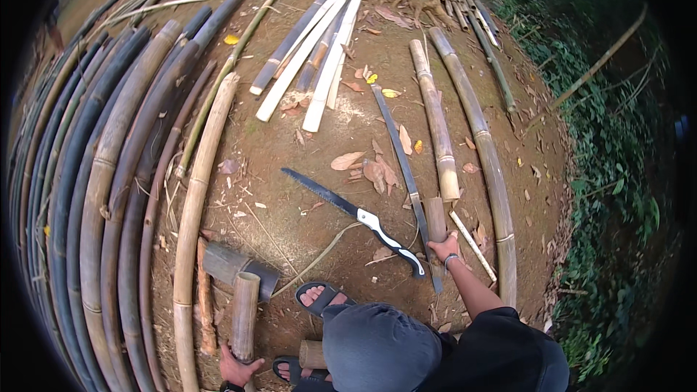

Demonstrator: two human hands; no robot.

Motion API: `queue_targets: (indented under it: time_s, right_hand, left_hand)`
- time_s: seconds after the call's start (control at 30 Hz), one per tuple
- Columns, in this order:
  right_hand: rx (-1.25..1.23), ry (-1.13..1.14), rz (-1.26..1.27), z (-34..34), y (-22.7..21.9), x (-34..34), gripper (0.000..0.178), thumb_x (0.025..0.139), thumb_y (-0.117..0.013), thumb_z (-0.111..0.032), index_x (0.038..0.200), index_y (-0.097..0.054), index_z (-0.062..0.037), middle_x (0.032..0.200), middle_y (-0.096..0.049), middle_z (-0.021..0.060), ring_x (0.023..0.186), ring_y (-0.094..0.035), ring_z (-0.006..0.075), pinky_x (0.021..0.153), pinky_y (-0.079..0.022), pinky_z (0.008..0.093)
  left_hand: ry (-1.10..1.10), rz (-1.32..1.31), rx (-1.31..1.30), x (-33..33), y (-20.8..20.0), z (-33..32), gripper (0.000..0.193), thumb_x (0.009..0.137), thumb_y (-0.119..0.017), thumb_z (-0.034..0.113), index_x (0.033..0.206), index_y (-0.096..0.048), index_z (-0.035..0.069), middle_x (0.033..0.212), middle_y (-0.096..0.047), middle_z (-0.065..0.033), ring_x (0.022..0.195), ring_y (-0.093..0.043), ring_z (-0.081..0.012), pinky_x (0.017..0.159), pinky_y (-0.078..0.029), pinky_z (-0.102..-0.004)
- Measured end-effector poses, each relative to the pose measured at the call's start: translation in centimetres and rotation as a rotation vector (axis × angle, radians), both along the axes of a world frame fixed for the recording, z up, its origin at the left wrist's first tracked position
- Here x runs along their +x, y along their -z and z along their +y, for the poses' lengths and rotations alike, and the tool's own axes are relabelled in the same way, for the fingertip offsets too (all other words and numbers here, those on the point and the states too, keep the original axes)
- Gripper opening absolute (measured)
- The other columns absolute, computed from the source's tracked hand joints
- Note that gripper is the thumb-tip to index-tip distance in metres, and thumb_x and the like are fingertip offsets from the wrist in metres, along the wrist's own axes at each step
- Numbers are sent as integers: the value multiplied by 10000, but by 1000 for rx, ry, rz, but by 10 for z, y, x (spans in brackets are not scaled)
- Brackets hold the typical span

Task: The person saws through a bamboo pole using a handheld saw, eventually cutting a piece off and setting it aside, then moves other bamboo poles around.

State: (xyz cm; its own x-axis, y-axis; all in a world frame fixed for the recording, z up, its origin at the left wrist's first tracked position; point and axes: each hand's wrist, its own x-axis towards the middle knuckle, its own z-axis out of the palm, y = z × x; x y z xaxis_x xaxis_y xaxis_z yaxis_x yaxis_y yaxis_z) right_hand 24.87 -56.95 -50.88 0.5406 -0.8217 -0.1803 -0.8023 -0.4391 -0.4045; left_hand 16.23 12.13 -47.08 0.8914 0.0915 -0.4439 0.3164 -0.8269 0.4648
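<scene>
At the lower left, my left hand (238,369) is at the bottom end of a short bamboo section (245,312), thumb and fingers on either side of it. My right hand (443,247) reaches out to the right, closed round the near end of another short bamboo piece (435,216). A long dark flat strip (399,149) runs along the ground just left of that hand. Between my two hands lies a folding-type hand saw (363,216) with a toothed black blade and a white and black handle. A thick grey bamboo piece (226,264) lies beyond the left section.
Many long bamboo poles (109,152) lie side by side along the left. Pale split strips (335,65) rest on poles at the far middle. Two more poles (475,120) lie at the right, before dense green plants (610,203). My sandalled foot (319,297) is near the saw.
</scene>
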Motion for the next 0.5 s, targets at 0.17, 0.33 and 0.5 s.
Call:
queue_targets:
  time_s: [0.17,0.33,0.5]
  right_hand:
    - [26,-32,-45,-8,5,-7,815,593,-889,-325,1200,-451,-3,1086,-646,269,1028,-650,398,910,-514,450]
    - [62,-326,-134,9,14,57,774,657,-871,-345,1217,-444,-24,1070,-657,292,996,-660,425,882,-519,471]
    - [233,-318,-57,57,-5,117,842,622,-885,-432,1232,-498,1,1173,-640,271,1103,-639,371,952,-499,425]
  left_hand:
    - [-43,128,103,-25,0,13,955,499,-922,376,1262,-467,24,1076,-661,-253,1011,-643,-433,877,-524,-483]
    - [-18,24,155,-30,23,32,789,538,-887,365,1138,-497,32,944,-693,-238,892,-677,-425,802,-547,-481]
    - [-63,55,116,-9,-45,34,795,567,-890,349,1167,-492,12,970,-694,-253,925,-687,-413,816,-550,-472]
